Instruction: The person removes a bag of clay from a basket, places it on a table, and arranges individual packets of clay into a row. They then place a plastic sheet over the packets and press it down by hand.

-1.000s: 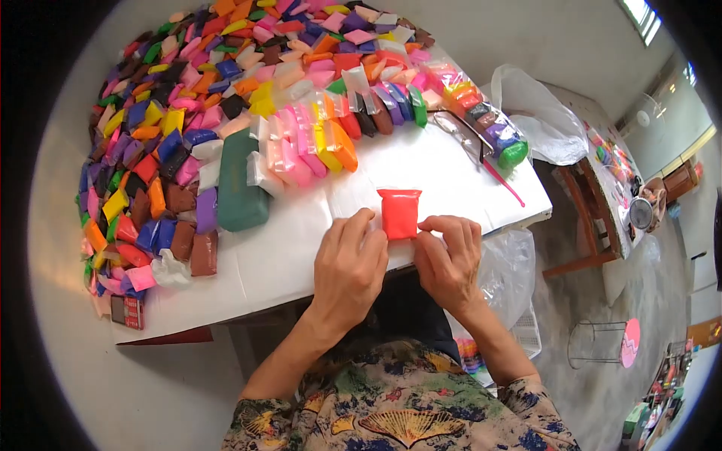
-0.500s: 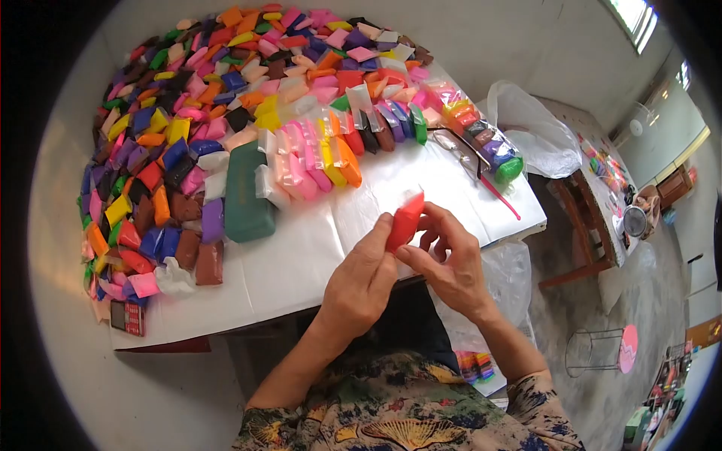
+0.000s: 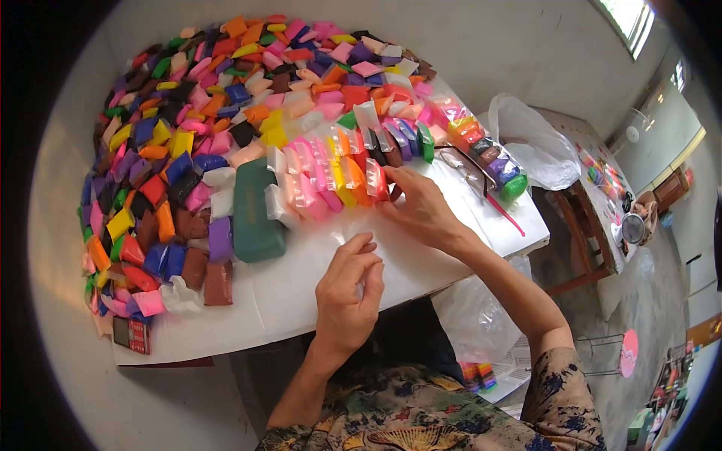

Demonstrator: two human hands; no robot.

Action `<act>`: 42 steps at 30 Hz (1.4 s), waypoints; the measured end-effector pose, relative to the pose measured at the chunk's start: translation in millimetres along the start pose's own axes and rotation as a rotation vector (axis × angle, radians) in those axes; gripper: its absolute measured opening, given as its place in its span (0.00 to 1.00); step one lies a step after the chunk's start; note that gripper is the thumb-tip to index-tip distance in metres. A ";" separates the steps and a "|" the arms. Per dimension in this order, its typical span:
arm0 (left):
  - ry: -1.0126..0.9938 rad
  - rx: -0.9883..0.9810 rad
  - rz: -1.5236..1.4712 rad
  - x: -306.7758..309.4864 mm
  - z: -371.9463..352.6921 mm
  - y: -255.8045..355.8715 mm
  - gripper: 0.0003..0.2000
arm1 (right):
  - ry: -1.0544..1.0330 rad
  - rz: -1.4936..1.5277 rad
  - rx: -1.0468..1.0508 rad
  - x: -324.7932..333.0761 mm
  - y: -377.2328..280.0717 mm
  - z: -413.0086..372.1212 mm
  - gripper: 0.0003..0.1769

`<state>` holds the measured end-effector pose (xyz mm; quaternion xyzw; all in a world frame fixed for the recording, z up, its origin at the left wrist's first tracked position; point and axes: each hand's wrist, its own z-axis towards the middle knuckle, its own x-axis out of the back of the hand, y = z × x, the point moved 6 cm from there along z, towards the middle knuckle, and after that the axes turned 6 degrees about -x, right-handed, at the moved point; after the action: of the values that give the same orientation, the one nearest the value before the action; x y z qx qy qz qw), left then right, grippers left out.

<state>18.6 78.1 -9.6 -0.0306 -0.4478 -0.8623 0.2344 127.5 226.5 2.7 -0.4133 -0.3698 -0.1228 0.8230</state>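
My right hand (image 3: 425,210) is at the right end of the front row of small wrapped packets, its fingers closed on a red clay packet (image 3: 374,180) that stands on edge. An orange packet (image 3: 356,180) is just left of it, followed by yellow, pink, peach and white ones. My left hand (image 3: 347,297) hovers near the table's front edge, fingers half curled and a gap beside the thumb, with nothing visible in it. Behind my right hand, brown, purple, blue and green packets (image 3: 425,143) continue the row. A dark green case (image 3: 257,214) props the row's left end.
A large heap of coloured packets (image 3: 180,143) covers the table's left and back. Glasses (image 3: 485,180) lie at right by a clear-wrapped stack of coloured packets (image 3: 492,154). A red phone (image 3: 131,334) sits at the front left corner. Plastic bags (image 3: 534,143) hang beside the table.
My right hand has carried the red packet from in front of me forward to the end of the row. My left hand has let go of it and drawn back slightly.
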 end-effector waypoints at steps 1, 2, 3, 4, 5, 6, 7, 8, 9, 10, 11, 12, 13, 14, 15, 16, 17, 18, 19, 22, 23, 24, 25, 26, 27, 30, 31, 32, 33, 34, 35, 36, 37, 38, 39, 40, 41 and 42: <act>-0.009 -0.018 0.009 -0.5 -0.5 1.1 0.05 | 0.005 -0.004 -0.016 -2.5 2.3 2.0 0.27; -0.018 -0.035 0.018 -1.0 -1.0 2.2 0.04 | 0.002 0.010 -0.043 -3.5 4.4 3.4 0.27; -0.025 -0.053 0.028 -1.4 -1.3 3.1 0.04 | -0.003 0.024 -0.069 -4.0 6.0 4.1 0.27; -0.027 -0.056 0.029 -1.5 -1.1 3.6 0.04 | -0.008 0.038 -0.094 -4.5 7.7 4.9 0.28; -0.028 -0.058 0.029 -1.6 -0.8 4.5 0.04 | -0.005 0.035 -0.090 -4.9 8.2 5.4 0.27; -0.030 -0.059 0.028 -2.0 -0.7 5.1 0.04 | -0.003 0.031 -0.086 -5.6 9.1 5.5 0.27; -0.029 -0.059 0.039 -2.3 -0.8 4.9 0.04 | -0.001 0.028 -0.083 -6.6 9.9 5.2 0.27; -0.029 -0.060 0.050 -2.7 -1.1 4.5 0.04 | 0.020 0.027 -0.054 -7.2 8.8 5.0 0.26; -0.030 -0.062 0.061 -3.0 -1.5 4.3 0.04 | 0.042 0.026 -0.025 -8.3 7.3 4.6 0.25; -0.033 -0.069 0.055 -3.6 -1.8 4.5 0.04 | 0.066 0.026 0.005 -8.5 5.3 4.1 0.25; -0.035 -0.077 0.050 -3.8 -1.7 4.7 0.04 | 0.069 0.055 -0.012 -8.6 5.9 4.1 0.24; -0.033 -0.083 0.049 -2.8 -1.6 5.3 0.04 | 0.070 0.087 -0.026 -8.7 6.1 4.2 0.24; -0.058 -0.087 0.042 -2.5 -1.7 6.4 0.04 | 0.068 0.119 -0.037 -9.3 6.1 4.4 0.23; -0.080 -0.091 0.038 -1.5 -1.2 7.6 0.04 | 0.071 0.097 -0.035 -9.9 5.9 4.8 0.23; -0.100 -0.096 0.037 0.2 -0.7 9.2 0.05 | 0.075 0.077 -0.031 -10.5 6.4 5.1 0.23; -0.139 -0.140 0.057 2.5 -1.2 17.3 0.05 | 0.078 0.056 -0.027 -11.3 8.0 5.3 0.23; -0.179 -0.182 0.079 7.1 -1.8 30.0 0.06 | 0.085 0.009 -0.015 -13.2 10.5 6.1 0.23; -0.220 -0.221 0.104 12.8 -1.6 42.9 0.06 | 0.079 0.039 -0.037 -12.0 9.9 7.0 0.23; -0.259 -0.226 0.086 20.1 0.0 53.9 0.07 | 0.067 0.073 -0.064 -10.3 6.5 5.9 0.23; -0.266 -0.325 0.319 61.3 22.4 58.1 0.08 | 0.073 0.027 -0.076 -2.1 -4.0 -4.3 0.23; -0.229 -0.201 0.340 81.1 43.7 49.4 0.08 | 0.094 -0.005 -0.033 1.3 -6.0 -9.7 0.23; -0.192 -0.081 0.357 99.6 70.6 38.3 0.08 | 0.118 -0.040 0.009 3.8 -8.8 -14.7 0.23; -0.109 0.029 0.473 115.9 99.1 24.0 0.08 | 0.130 -0.037 0.033 4.5 -11.4 -19.3 0.21; -0.081 0.038 0.474 132.9 128.6 0.2 0.08 | 0.150 -0.066 0.062 4.5 -11.1 -19.4 0.20; -0.068 -0.079 0.540 146.9 157.4 -26.0 0.09 | 0.169 -0.093 0.088 3.0 -9.4 -19.9 0.19; -0.222 0.001 0.767 176.6 225.1 -142.9 0.12 | 0.249 -0.171 0.168 3.8 -14.1 -18.1 0.15; -0.252 0.015 0.867 177.1 237.2 -168.2 0.14 | 0.265 -0.192 0.199 3.7 -14.3 -19.0 0.15; -0.289 0.024 0.944 174.4 244.3 -189.4 0.14 | 0.281 -0.216 0.230 5.1 -14.7 -19.2 0.14; -0.325 0.034 1.020 166.6 247.9 -192.0 0.15 | 0.266 -0.211 0.247 6.9 -16.2 -18.4 0.11; -0.362 0.048 1.095 162.1 250.7 -194.5 0.16 | 0.259 -0.217 0.241 7.7 -13.3 -18.2 0.10; -0.451 0.176 1.075 158.5 253.9 -203.0 0.21 | 0.250 -0.222 0.234 7.6 -9.5 -18.2 0.09; -0.476 0.254 1.076 157.6 256.2 -200.2 0.23 | 0.239 -0.225 0.227 7.5 -6.9 -17.6 0.08; -0.502 0.331 1.077 157.2 257.4 -197.6 0.24 | 0.241 -0.227 0.231 8.0 -6.9 -16.6 0.08; -0.529 0.411 1.077 157.2 256.4 -197.6 0.25 | 0.241 -0.228 0.234 8.0 -7.4 -16.2 0.07; -0.503 0.434 1.081 160.0 259.5 -200.0 0.28 | 0.240 -0.229 0.235 8.0 -7.9 -16.7 0.07; -0.477 0.459 1.084 163.8 263.3 -201.9 0.30 | 0.239 -0.233 0.237 8.4 -8.3 -17.2 0.07; -0.450 0.484 1.088 167.7 264.7 -204.1 0.32 | 0.238 -0.237 0.238 8.8 -9.1 -17.1 0.07; -0.432 0.471 1.106 169.4 264.4 -202.9 0.30 | 0.238 -0.239 0.240 9.1 -9.6 -17.0 0.06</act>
<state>-261.0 321.5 39.0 -0.3781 -0.5806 -0.4665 0.5499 137.6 208.3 8.3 -0.2479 -0.3283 -0.2227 0.8838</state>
